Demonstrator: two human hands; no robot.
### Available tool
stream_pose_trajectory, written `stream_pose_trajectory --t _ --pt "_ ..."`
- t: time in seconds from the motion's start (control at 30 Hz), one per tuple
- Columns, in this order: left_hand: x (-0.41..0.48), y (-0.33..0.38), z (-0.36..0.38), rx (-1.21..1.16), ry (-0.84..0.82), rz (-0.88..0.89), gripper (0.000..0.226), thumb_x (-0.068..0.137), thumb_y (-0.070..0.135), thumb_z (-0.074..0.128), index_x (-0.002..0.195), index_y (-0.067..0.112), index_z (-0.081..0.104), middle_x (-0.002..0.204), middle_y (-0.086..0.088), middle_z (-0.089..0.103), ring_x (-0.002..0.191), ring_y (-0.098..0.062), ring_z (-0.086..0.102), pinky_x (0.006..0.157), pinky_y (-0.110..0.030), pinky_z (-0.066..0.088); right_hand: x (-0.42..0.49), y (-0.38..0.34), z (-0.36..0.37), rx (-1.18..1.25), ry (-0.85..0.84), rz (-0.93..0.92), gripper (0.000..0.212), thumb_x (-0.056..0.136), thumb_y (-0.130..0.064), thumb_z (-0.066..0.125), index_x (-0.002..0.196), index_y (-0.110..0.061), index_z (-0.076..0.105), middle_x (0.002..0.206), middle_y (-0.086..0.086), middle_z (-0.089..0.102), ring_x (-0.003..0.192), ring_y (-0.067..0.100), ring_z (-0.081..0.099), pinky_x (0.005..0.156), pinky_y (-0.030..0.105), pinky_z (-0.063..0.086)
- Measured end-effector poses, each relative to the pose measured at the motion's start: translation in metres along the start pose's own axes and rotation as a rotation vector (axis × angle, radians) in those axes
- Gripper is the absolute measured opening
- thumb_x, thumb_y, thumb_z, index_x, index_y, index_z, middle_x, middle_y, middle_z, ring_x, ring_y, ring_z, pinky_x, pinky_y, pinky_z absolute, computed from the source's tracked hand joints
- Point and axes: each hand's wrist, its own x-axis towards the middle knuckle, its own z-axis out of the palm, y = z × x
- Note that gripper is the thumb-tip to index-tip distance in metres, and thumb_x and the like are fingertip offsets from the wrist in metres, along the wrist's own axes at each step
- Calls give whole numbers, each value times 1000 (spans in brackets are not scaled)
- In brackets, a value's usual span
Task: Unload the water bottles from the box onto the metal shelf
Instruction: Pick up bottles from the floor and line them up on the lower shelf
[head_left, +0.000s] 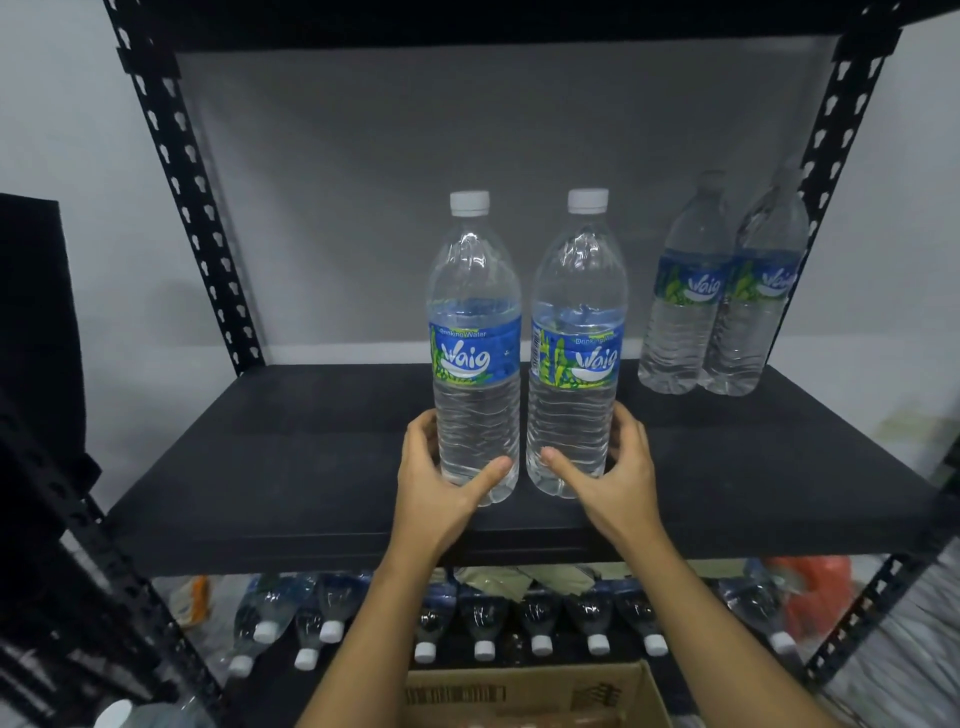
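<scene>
With left grip (441, 480) and right grip (615, 470) each curled round a bottle (475, 415), best slide both upright beside the rear pair (719, 322).

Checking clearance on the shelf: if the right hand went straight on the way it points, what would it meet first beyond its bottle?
The way looks free: past the right hand and its bottle lies bare shelf; the two rear bottles stand off rightward. Depth is unclear.
</scene>
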Motion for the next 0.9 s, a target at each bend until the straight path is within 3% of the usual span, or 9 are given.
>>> stream_pose_trajectory --t 0.4,0.6,0.8,0.9 --pt "-1 1 -3 -41 -57 4 90 65 41 90 139 30 40 129 15 61 117 1 61 98 -27 52 1 2 -1 6 -19 -5 90 63 -42 87 139 -28 41 122 -15 45 117 13 54 102 40 49" --pt "-1 1 -3 -73 -67 -6 83 71 22 89 141 23 43 123 10 67 107 4 66 85 -12 53 2 6 -2 7 -30 -22 89 65 -41 87 139 -26 41 120 -20 44 117 12 55 102 36 48" --pt "-3 1 0 -57 8 -12 84 65 26 93 136 25 48 119 13 67 106 5 65 89 -18 55 2 8 -2 31 -33 -37 86 66 -40 84 138 -24 42 124 -9 46 116 12 56 97 28 48" --pt "-4 4 4 -37 51 -12 83 62 26 95 131 27 50 111 19 66 101 13 63 86 -13 54 3 9 -2 30 -38 -39 83 69 -31 86 139 -23 42 125 -9 46 115 11 57 95 24 47"
